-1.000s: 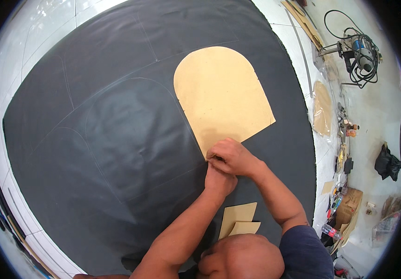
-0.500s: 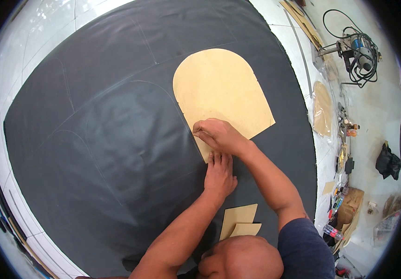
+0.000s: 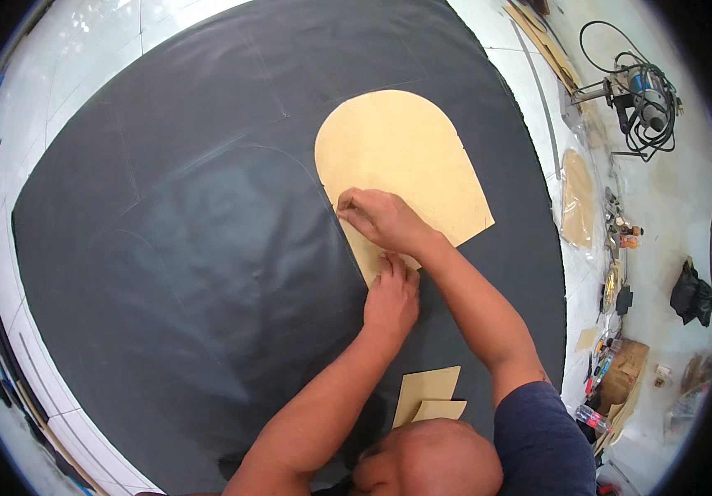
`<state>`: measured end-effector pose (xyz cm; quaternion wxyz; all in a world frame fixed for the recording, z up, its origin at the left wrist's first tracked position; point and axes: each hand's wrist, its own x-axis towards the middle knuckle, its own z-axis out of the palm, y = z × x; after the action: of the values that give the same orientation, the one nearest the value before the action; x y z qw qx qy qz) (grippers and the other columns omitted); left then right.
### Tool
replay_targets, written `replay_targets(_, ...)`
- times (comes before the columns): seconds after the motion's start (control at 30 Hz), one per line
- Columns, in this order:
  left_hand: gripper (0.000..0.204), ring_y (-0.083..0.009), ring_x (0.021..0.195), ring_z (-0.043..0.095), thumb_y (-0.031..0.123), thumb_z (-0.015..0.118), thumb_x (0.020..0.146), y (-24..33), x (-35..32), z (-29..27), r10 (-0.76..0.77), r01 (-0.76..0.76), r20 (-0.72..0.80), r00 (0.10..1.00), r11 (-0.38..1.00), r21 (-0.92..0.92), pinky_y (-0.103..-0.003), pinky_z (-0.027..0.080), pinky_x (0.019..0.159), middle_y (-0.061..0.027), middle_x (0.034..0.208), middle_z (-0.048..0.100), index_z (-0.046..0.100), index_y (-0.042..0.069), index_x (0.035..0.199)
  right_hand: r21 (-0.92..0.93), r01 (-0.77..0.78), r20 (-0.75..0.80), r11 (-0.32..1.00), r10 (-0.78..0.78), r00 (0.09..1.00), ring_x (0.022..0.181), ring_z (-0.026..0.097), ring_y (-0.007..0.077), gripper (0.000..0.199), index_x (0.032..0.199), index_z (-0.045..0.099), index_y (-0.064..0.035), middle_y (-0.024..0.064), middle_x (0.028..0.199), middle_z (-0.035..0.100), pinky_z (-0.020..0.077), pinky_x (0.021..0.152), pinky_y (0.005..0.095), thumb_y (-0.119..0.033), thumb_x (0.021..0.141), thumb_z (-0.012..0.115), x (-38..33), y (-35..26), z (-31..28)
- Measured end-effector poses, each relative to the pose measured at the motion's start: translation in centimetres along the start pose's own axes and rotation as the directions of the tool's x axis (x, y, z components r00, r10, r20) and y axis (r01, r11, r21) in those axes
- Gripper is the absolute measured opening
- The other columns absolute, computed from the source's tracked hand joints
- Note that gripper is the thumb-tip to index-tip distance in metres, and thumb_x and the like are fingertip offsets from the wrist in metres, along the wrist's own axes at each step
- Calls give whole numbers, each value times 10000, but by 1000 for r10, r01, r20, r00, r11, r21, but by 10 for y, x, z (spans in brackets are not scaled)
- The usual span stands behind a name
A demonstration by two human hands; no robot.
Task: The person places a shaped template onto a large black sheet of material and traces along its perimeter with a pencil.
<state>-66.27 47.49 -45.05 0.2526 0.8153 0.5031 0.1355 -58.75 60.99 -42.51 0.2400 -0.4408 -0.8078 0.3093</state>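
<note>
A tan card pattern with a rounded far end and a straight near edge lies flat on a large black sheet. My left hand presses its fingertips onto the card's near left corner, fingers stretched out. Just beyond it, my right hand is pinched closed at the card's left edge. Whatever sits between those fingers is too small to make out. Thin pale lines run over the black sheet left of the card, some curved like the card's outline.
Two smaller tan card pieces lie near my arms. Along the right side are a corded power tool, a plastic-wrapped tan piece, a cardboard box, a clear bottle and a black bag. Long strips line the left.
My right hand has slid farther away along the card's left edge, still pinched. The left fingertips have shifted a little farther onto the card. The whole view has moved slightly.
</note>
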Motion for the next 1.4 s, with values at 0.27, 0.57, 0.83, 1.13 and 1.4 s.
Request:
replay_targets(0.27,236,-325,1092,598,77,582,907,-13,30,-23,-36,40,198,979,999,-16,-405,631,740,-143,1161,556,654,46,1129,-9,-51,-24,999,50,998,837,705,362,145,1066,592,-65,148,881,724,545,724,455,-182,993,636,26,11,4)
replay_targets(0.57,282,-335,1105,571,77,580,893,-20,42,-21,-120,123,84,989,992,-28,-446,582,885,-139,1173,531,613,24,1168,38,-9,-94,999,13,995,799,724,324,180,1082,596,-55,132,884,736,556,719,409,-198,994,661,55,21,5)
replay_targets(0.83,491,-483,1483,301,175,563,948,-22,49,-20,-128,112,64,990,972,207,-581,322,1165,-296,1594,313,560,118,1436,-7,-97,-139,995,95,986,829,730,337,171,1088,598,-66,137,899,743,561,739,416,-198,998,659,84,32,3)
replay_targets(1.13,416,-525,1466,308,142,593,936,-20,50,-21,-142,123,83,986,973,195,-636,349,1144,-336,1588,271,601,106,1350,41,-182,-100,982,186,978,862,739,319,161,1079,602,-68,140,928,752,558,767,404,-208,1005,629,100,34,-8)
replay_targets(1.4,413,-532,1488,271,124,605,926,-19,52,-27,-155,130,155,976,978,163,-641,308,1169,-360,1595,243,585,122,1338,53,-322,-340,945,320,884,884,727,323,186,1114,583,-73,137,950,751,546,803,423,-228,1012,593,124,72,-25)
